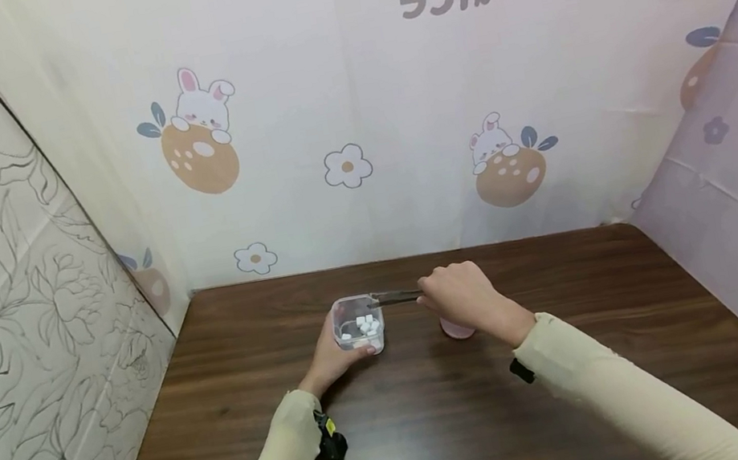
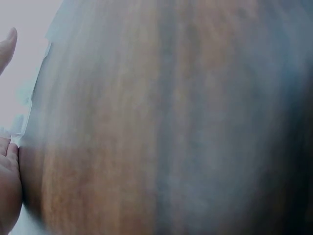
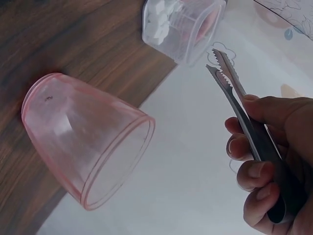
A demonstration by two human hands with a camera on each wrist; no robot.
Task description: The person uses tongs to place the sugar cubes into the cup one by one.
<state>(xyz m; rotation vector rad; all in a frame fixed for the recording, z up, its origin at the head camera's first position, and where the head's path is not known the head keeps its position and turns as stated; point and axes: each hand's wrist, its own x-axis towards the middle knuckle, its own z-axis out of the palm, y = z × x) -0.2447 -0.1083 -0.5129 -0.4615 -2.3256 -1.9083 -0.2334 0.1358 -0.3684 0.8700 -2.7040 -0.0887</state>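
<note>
My left hand [image 1: 329,360] grips a clear plastic container [image 1: 354,298], thumb at its near side. Several white cubes [image 1: 369,325] lie inside it. In my right hand [image 1: 464,297] is a pair of metal tongs [image 3: 253,128], pinched between thumb and fingers. Their serrated tips stand slightly apart with nothing between them in the right wrist view. From the head view the tips reach the container's right rim. Below the right hand a pink see-through cup [image 3: 73,132] stands upright on the table, partly hidden in the head view [image 1: 459,329]. The left wrist view catches only the hand's edge.
Everything stands on a dark wooden table [image 1: 418,433]. Behind it hangs a pale printed curtain [image 1: 348,103], close to the table's back edge. More printed cloth borders the left and right sides.
</note>
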